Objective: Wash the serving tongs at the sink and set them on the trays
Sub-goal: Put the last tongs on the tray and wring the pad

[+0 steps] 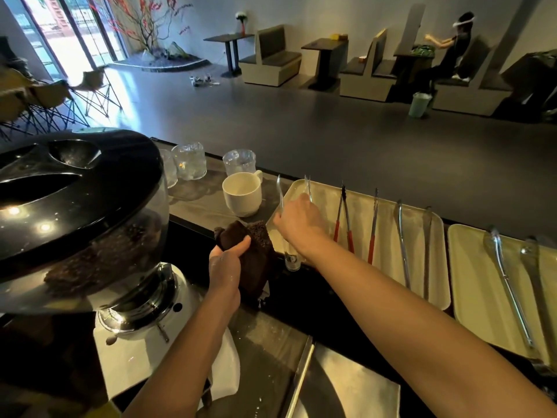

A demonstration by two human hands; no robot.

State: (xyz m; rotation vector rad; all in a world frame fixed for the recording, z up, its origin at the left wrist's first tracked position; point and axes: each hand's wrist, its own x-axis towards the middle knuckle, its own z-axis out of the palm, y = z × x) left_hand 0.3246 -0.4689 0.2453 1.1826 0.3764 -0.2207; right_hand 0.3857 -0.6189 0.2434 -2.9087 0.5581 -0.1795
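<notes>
Stage: late. The right hand [297, 224] is setting held tongs [280, 191] at the mug end of the first tray [387, 276], over its corner.
Done: red tongs [346, 215] and steel tongs [402, 242] lie on that tray; big tongs [506, 279] lie on the second tray [470, 282].
Left: letting go; I see no tongs waiting.
Hands: right curled round the held tongs; left hand [224, 267] gripping a brown cloth [256, 257].
Trays: two.
Tongs: four pairs for certain; red ones may be two pairs.
Mug [241, 194]: one.
</notes>
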